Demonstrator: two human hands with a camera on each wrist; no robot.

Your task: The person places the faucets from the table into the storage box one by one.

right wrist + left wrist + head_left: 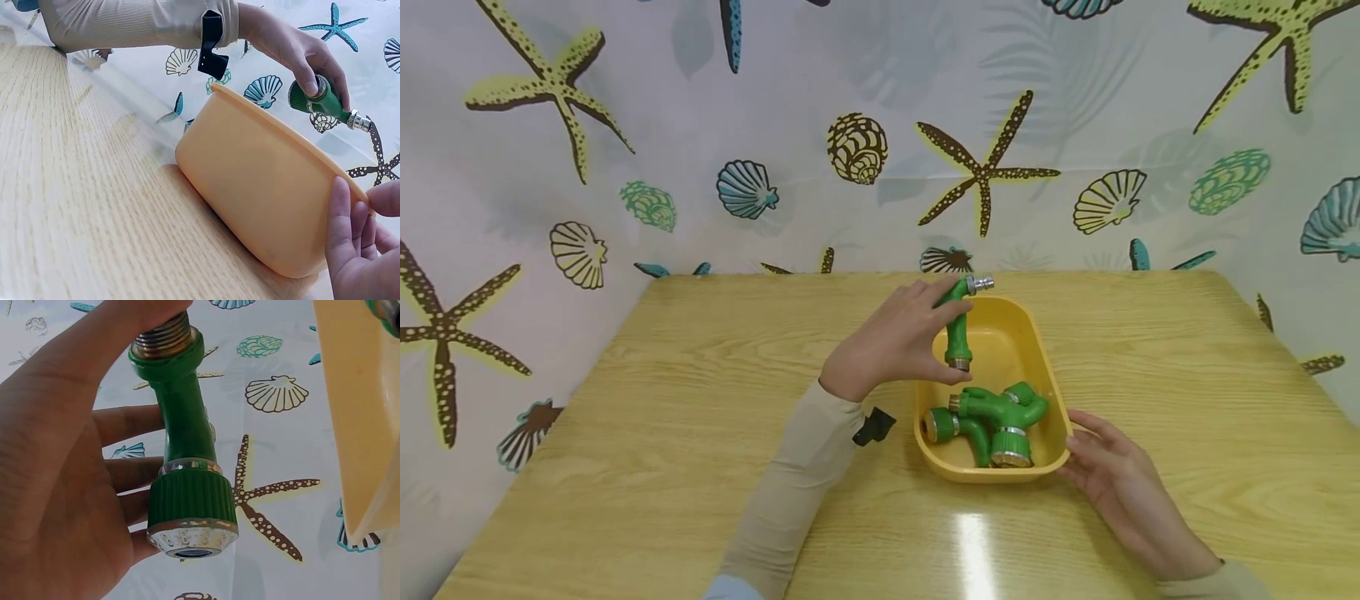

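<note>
Between the thumb and fingers of my left hand (895, 340) is a green hose fitting (957, 333), held upright above a yellow plastic bin (996, 346). The left wrist view shows the fitting's bare threaded end by the thumb and a ribbed green collar (192, 499) with a silvery ring. A slim silver nozzle (359, 120) sticks out at its side. More green fittings (1000, 408) with brass and chrome ends lie heaped in the near end of the bin. My right hand (1116, 487) grips the bin's near right rim, thumb at the lip and fingers against the outer wall.
The bin stands on a wood-grain table (715, 400). Behind and beside the table hangs a white cloth (805, 83) printed with starfish and shells. A black strap (874, 426) juts from the left sleeve, close to the bin's left side.
</note>
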